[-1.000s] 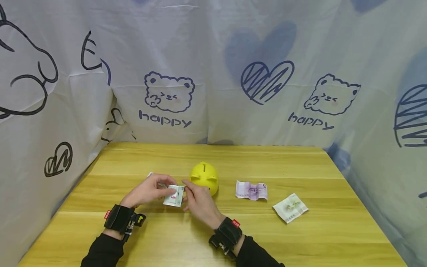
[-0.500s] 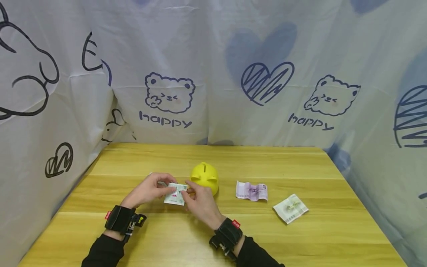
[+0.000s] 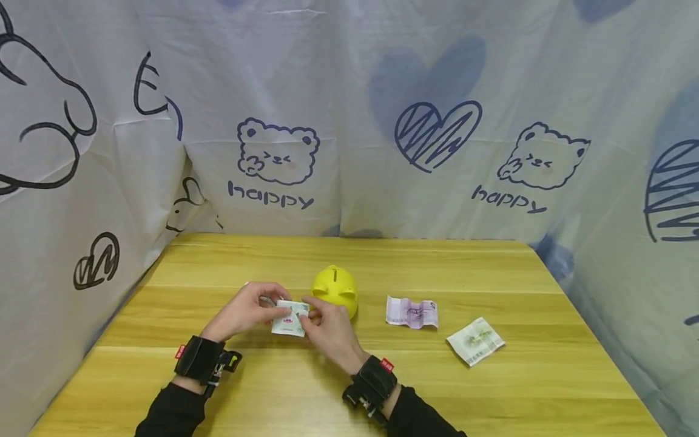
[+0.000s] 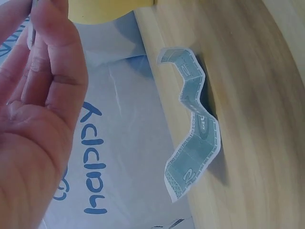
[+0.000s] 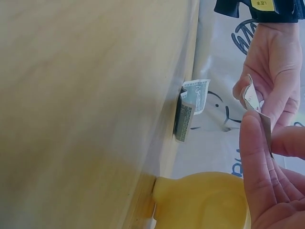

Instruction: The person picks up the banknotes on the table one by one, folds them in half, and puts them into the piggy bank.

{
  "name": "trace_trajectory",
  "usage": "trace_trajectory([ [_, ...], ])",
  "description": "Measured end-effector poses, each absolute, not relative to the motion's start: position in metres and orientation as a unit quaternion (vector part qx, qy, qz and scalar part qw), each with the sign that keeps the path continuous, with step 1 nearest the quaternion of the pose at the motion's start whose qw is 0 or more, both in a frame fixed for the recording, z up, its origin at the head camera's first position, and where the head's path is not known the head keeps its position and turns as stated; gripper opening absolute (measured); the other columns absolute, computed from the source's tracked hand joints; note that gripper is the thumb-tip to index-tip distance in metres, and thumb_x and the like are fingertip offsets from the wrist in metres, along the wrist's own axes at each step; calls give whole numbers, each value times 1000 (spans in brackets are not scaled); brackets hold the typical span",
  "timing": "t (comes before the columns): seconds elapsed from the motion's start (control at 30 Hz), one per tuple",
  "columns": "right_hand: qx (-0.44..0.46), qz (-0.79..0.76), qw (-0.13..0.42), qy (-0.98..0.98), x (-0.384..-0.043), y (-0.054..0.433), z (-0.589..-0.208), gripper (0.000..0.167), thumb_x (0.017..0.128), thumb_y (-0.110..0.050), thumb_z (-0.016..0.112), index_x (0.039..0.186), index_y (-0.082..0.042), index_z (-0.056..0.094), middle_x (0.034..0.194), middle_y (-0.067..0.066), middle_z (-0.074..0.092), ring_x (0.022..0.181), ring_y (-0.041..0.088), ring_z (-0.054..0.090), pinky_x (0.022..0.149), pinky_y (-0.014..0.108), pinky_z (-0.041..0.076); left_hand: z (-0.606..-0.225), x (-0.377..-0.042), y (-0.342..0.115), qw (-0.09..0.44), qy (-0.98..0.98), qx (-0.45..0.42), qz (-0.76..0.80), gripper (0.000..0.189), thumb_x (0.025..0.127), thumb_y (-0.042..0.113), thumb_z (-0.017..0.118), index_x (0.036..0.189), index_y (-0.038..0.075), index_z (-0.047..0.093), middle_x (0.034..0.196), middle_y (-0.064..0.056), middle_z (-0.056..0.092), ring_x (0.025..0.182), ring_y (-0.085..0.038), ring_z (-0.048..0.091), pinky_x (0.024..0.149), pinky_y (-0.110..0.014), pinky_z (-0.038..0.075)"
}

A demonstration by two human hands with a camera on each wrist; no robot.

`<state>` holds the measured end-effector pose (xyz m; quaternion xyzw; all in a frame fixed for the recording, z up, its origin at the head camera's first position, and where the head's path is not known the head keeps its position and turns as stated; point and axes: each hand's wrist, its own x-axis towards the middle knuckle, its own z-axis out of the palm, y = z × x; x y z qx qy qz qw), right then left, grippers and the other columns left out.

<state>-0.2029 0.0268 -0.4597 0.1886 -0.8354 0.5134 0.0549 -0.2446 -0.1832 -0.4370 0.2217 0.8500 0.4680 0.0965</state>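
Both hands hold a small pale green banknote (image 3: 289,328) above the table, in front of the piggy bank. My left hand (image 3: 248,312) pinches its left side, thumb on the near face. The right hand (image 3: 332,335) pinches the right side between thumb and fingers. In the right wrist view the held banknote (image 5: 251,98) is seen nearly edge-on and looks bent. Just behind the hands stands the yellow piggy bank (image 3: 335,290), a slot in its top. A creased green dollar bill (image 4: 198,138) lies in zigzag folds on the table, mostly hidden by my left hand in the head view.
Right of the piggy bank lies a purple banknote (image 3: 412,312) with creases. Farther right and nearer me is a pale greenish banknote (image 3: 476,341), turned at an angle. The wooden table (image 3: 519,400) is enclosed by a printed white curtain (image 3: 355,200) at the back and sides.
The right thumb has come onto the face of the held banknote, which now shows wider and sits slightly farther right. The left hand has shifted slightly right. The piggy bank and other banknotes stay put.
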Motion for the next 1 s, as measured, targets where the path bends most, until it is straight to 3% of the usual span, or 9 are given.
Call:
trace_trajectory([
  [0.23, 187, 522, 58, -830, -203, 27, -460, 34, 90, -2, 66, 123, 1, 64, 85, 15, 74, 56, 4, 66, 47, 18, 51, -437, -243, -185, 106, 846, 227, 470, 16, 93, 20, 68, 107, 15, 70, 86, -6, 67, 68, -28, 63, 59, -44, 55],
  [0.6, 187, 513, 64, -835, -204, 28, -462, 32, 89, -3, 67, 120, -1, 66, 82, 12, 74, 55, 1, 64, 45, 18, 50, -435, -243, -184, 121, 841, 214, 482, 23, 90, 19, 71, 112, 11, 69, 83, -4, 72, 67, -24, 65, 61, -44, 56],
  [1.0, 185, 532, 45, -825, -202, 27, -461, 33, 90, -4, 67, 123, 2, 63, 88, 17, 74, 57, 6, 66, 46, 20, 52, -439, -244, -181, 122, 828, 222, 500, 18, 87, 23, 75, 96, 8, 69, 85, -7, 73, 70, -26, 68, 64, -48, 57],
])
